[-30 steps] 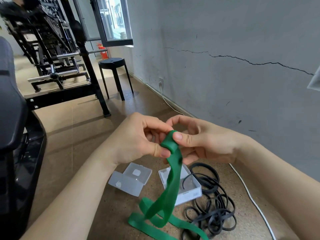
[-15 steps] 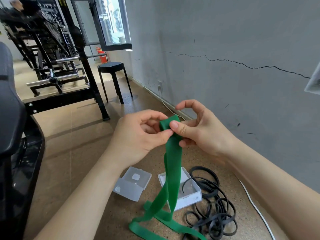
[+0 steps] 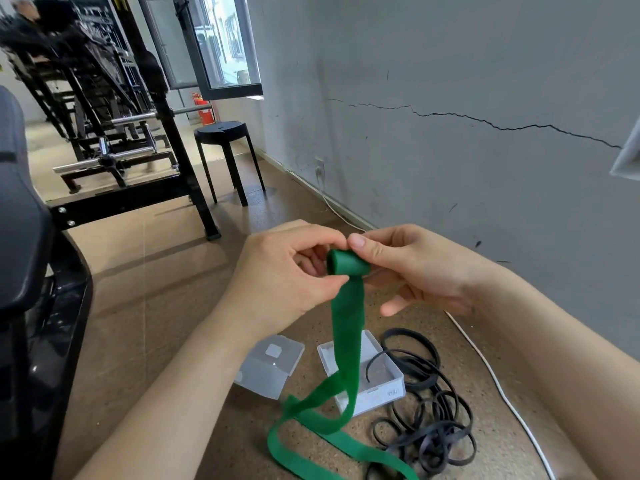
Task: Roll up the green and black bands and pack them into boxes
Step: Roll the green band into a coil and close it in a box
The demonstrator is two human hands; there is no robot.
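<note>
The brown floor [image 3: 156,289] carries everything. The green band [image 3: 347,327] hangs from a small rolled end held up in front of the person, and its tail drops past the open clear box [image 3: 375,393] and loops on the floor. The black band [image 3: 426,410] lies in a loose tangle just right of that box, with one strand curving over it. Both hands pinch the green roll: the left hand [image 3: 287,271] at its left end, the right hand [image 3: 415,268] with its thumb on top. A clear plastic piece [image 3: 268,367] — box or lid — lies just left.

No readable text, faint marking on white box [image 3: 375,396], perhaps print
</note>
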